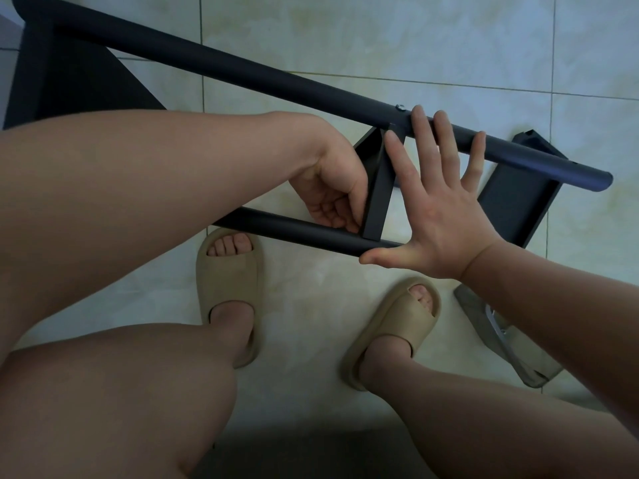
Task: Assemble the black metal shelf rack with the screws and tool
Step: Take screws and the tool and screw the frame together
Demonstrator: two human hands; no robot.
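**Both hands on the half-built rack, over the tiled floor**

The black metal rack [242,69] stretches slantwise from the far-left corner of the floor [380,39] toward its right edge, in front of the person's feet. Two round tubes show: a long one [311,89] on the far side and a shorter one [297,233] nearer the feet. Two flat panels sit between them, a narrow cross panel [378,195] in the middle and a wider end panel [518,198] at the right. One silver screw [401,107] sits in the long tube just above the cross panel.

The left hand [328,191] reaches in from the left, wrist bent down, its fingers curled round the cross panel's edge where it meets the shorter tube. The right hand [439,216] is flat and spread wide, gripping nothing: fingertips lie on the long tube, thumb against the end of the shorter one.

Two beige slippers [226,274] stand on the near floor. Near the right edge lies one clear plastic bag [532,366] with a silvery tool [498,326] inside.
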